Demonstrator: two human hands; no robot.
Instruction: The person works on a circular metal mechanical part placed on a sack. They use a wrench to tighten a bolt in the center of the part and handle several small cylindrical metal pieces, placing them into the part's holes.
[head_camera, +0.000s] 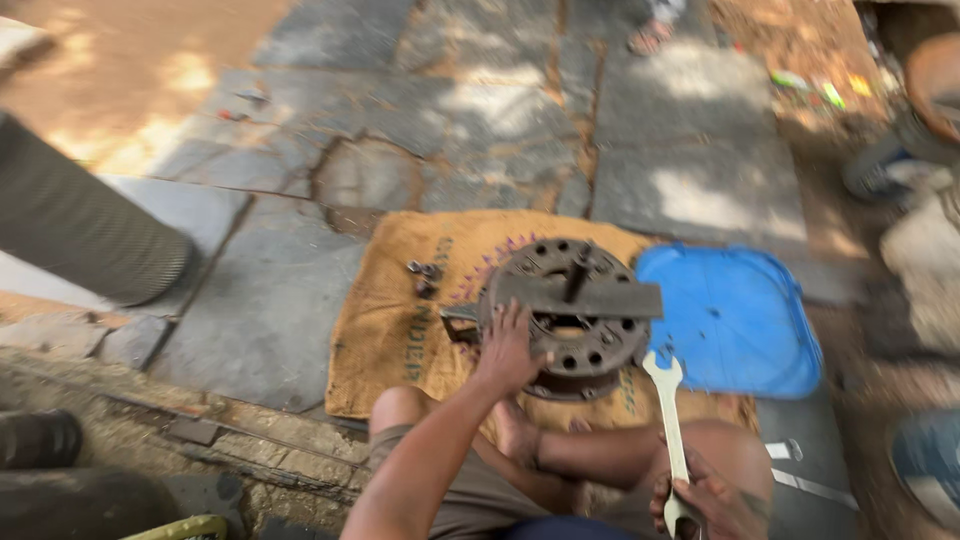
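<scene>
Rusty clutch plate (572, 312) under left hand (508, 350), on sack (400, 320)

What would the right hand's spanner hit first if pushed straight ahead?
Probably the round metal plate: the spanner in the right hand already points its open end at the rim, beside the blue lid.

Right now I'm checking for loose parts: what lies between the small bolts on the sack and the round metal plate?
In the head view, only bare burlap sack lies between the small bolts and the round metal plate; the left hand rests on the plate's near edge.
</scene>
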